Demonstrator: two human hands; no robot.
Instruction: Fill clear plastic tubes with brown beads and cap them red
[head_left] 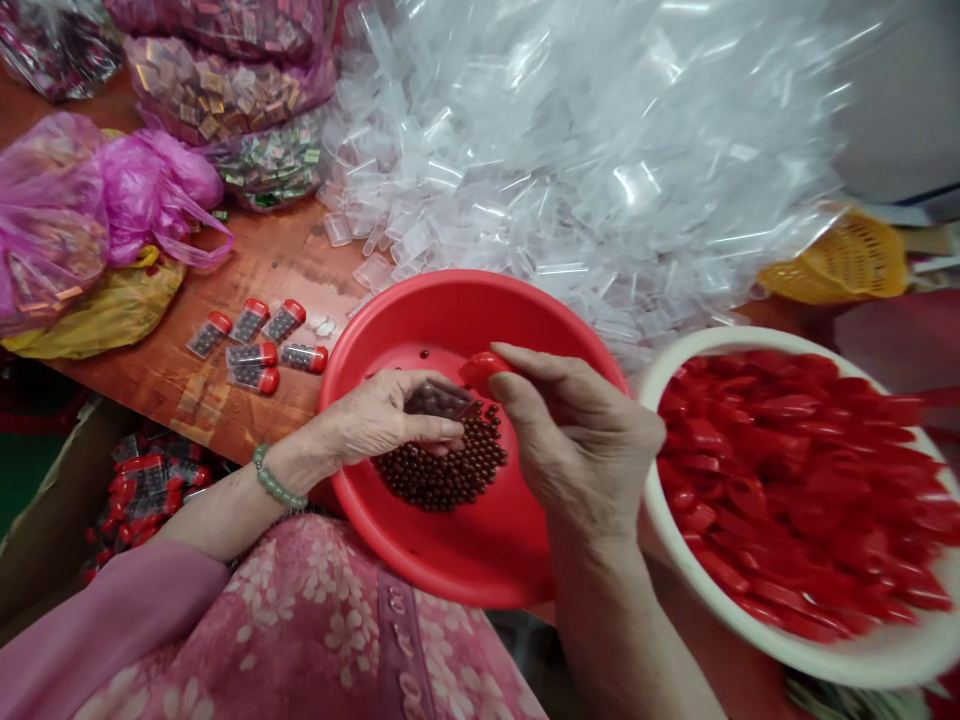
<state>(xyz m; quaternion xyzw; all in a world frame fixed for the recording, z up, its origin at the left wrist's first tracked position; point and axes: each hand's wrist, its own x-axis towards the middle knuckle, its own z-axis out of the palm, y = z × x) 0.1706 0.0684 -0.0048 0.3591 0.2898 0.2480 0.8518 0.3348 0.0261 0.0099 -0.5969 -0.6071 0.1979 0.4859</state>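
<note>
Over the red basin [405,300], my left hand [375,420] is closed around a small clear plastic container [439,400] filled with dark balls. My right hand [577,440] pinches a red plastic cap [484,370] between thumb and fingers, close to the container's open end; whether the two touch I cannot tell. Beneath both hands, a heap of small brown balls [442,485] lies on the basin floor. To the right stands a white tub [750,345] full of red caps [787,480].
Several capped containers [266,345] lie on the table left of the basin. A box [45,490] below holds more filled containers [154,480]. Behind spreads a large pile of clear empty containers [525,170]. Pink bags [165,180] and a yellow basket [847,260] flank it.
</note>
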